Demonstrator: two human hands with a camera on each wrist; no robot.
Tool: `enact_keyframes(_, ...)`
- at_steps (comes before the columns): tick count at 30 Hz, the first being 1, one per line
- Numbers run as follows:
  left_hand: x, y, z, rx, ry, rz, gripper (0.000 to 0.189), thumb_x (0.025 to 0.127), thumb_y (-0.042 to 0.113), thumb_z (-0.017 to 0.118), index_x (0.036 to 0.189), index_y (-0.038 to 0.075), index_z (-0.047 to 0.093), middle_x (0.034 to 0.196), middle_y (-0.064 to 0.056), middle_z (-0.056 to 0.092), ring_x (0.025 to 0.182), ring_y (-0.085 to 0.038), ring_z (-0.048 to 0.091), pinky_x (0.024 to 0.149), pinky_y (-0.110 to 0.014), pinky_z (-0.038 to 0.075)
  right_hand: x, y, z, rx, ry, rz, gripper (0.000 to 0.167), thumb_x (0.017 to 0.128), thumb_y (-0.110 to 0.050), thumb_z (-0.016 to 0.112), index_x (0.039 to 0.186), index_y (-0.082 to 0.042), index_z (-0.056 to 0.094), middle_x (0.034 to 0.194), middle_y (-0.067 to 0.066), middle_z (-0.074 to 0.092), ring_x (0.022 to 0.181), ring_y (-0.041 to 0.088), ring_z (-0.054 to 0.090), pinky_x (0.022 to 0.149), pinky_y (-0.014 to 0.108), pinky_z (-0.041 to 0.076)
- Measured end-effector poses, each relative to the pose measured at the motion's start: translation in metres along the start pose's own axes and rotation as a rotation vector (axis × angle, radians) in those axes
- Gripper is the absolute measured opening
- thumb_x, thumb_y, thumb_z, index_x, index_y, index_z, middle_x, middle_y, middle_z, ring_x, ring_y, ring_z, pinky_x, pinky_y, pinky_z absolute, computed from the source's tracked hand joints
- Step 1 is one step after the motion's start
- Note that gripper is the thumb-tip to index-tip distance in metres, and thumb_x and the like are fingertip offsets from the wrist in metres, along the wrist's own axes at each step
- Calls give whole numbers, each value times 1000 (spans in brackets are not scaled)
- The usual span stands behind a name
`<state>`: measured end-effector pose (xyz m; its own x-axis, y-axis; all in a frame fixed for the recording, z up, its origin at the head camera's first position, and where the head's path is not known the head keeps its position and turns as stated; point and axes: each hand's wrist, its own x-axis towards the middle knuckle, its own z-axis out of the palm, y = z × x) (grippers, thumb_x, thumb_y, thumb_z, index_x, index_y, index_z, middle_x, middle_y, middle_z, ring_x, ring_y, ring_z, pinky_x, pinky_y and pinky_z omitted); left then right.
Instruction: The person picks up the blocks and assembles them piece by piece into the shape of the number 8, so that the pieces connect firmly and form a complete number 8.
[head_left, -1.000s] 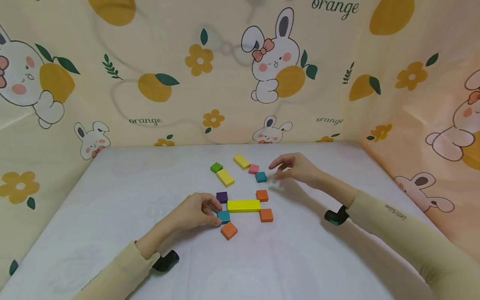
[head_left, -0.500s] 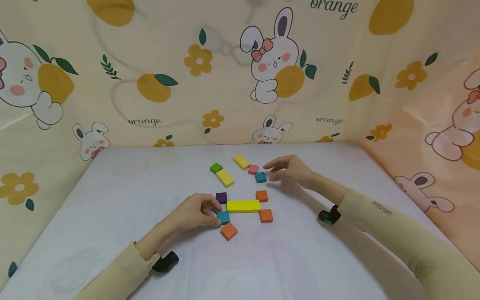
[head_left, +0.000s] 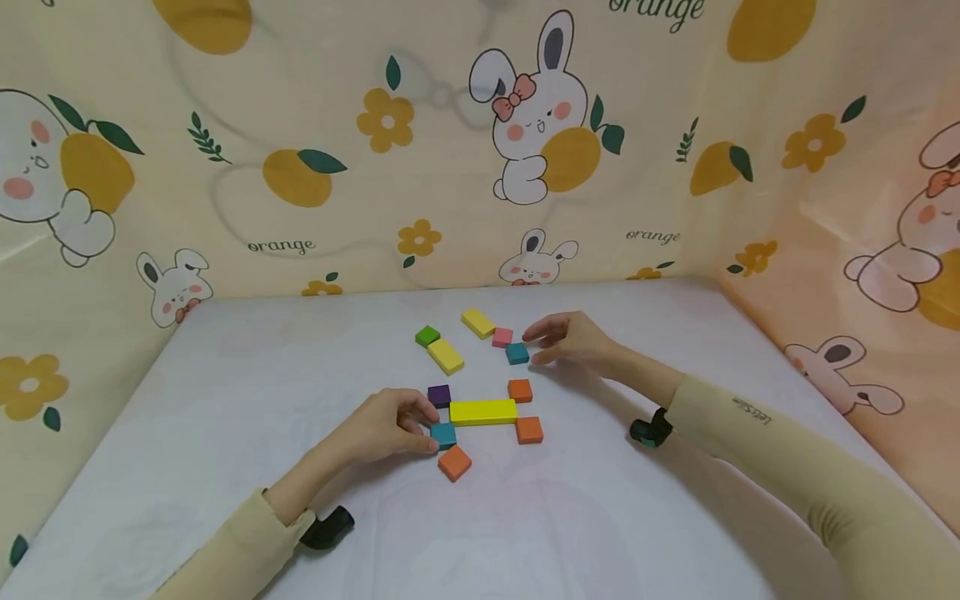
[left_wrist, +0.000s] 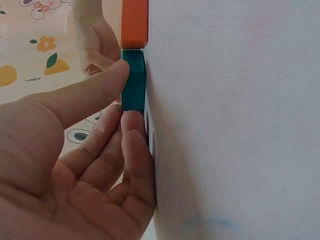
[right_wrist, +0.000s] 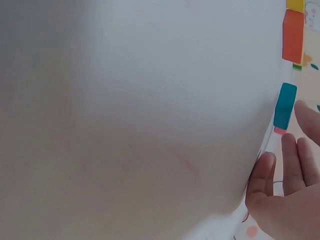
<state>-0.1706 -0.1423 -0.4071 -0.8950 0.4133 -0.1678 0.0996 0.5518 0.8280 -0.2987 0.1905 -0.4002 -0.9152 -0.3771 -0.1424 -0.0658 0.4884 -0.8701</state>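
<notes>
My left hand [head_left: 386, 425] is at a teal block [head_left: 443, 435] on the table, its thumb and curled fingertips against the block's left side. In the left wrist view, the thumb [left_wrist: 107, 85] lies on that teal block [left_wrist: 134, 90] and the fingertips meet its end. My right hand [head_left: 573, 342], fingers loosely bent, is just right of another teal block [head_left: 517, 353]; in the right wrist view a gap shows between the thumb [right_wrist: 309, 120] and that block [right_wrist: 285, 107]. A pink block [head_left: 502, 337] touches the second teal block's corner.
A long yellow block [head_left: 483, 412] lies between a purple block [head_left: 438, 396] and two orange blocks [head_left: 529, 430]. Another orange block [head_left: 454, 463] is nearest the front. Behind them lie two yellow blocks [head_left: 446, 357] and a green block [head_left: 427, 336]. A printed cloth wall [head_left: 435, 167] encloses the table.
My right hand has moved left, closer to the far teal block. My left hand stays at the near teal block. The whole head view has shifted slightly; the blocks keep their layout.
</notes>
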Motion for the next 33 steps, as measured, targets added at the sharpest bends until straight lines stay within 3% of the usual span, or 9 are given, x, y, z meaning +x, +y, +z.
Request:
enact_keyframes(13,-1,2,0,2,7,-6,31,78,19,86,102,13,67,96,3,66,80,-19,59,75,-32,50,4,-8,8,-18,24,67,38,78,-2,82,114,-9,71,111,6,69,97,29,54,77,27,50)
enact_keyframes(33,-2,2,0,0,5,-4,31,78,18,85,102,13,67,95,2,66,79,-19,59,75,-32,51,8,-12,14,-34,33,135,40,76,1,83,112,-9,71,109,5,68,97,28,52,79,28,48)
